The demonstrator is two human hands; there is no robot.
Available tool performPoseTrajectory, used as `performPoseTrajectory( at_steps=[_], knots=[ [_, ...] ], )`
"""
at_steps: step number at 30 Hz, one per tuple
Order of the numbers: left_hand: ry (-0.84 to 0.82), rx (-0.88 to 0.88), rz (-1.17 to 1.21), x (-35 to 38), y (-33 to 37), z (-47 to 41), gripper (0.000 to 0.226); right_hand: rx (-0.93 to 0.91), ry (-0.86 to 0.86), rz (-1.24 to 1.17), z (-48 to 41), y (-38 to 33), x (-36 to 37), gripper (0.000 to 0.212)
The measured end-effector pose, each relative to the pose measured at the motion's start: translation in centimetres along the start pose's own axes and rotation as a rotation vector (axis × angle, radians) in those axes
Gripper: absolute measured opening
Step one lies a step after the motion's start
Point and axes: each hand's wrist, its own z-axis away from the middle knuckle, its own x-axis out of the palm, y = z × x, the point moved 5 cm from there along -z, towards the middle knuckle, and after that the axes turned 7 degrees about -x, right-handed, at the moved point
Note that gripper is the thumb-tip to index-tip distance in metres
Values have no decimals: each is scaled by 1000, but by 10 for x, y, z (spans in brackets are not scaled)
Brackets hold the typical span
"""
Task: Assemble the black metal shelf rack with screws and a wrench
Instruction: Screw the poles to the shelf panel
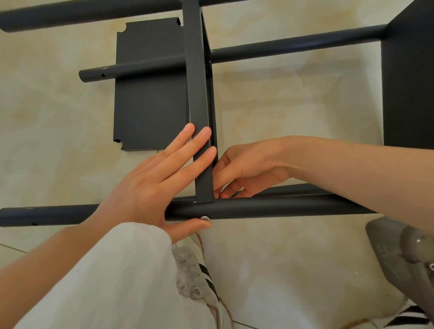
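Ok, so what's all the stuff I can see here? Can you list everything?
poles: at least three, black, lying across the floor
shelf panels: three, black; one flat on the floor, one on edge between the poles, one at the right edge
screw: one, silver, on the near pole by the thumb
grey object: one, bottom right; can't tell what it is
floor: beige tiles
shoes: two, white with black stripes, bottom
left hand: straight fingers on the on-edge panel, thumb at the screw
right hand: fingers behind that panel, at the near pole
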Motion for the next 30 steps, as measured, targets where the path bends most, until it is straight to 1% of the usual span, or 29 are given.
performPoseTrajectory(
  at_steps=[5, 8, 12, 15, 22, 27, 30],
  knots=[
    [-7, -3, 6, 0, 0, 0, 89, 5, -20, -22, 2, -1, -1, 20],
    [-13, -1, 8, 0, 0, 0, 89, 28, -53, -20, 3, -1, -2, 14],
    [-11, -2, 4, -1, 0, 0, 89, 28, -35, -21, -2, 0, 0, 15],
    [-17, -5, 3, -1, 1, -1, 89, 6, -27, -36, -4, -1, 1, 11],
    [-3, 9, 13, -1, 0, -1, 89, 20, -54, -22, 1, 0, -4, 10],
    [-18, 16, 12, 2, -4, -1, 90, 15, -16, -26, -5, 0, -1, 9],
    [-8, 12, 5, 2, -3, -1, 90, 12, -24, -29, -5, -1, -2, 8]
  ],
)
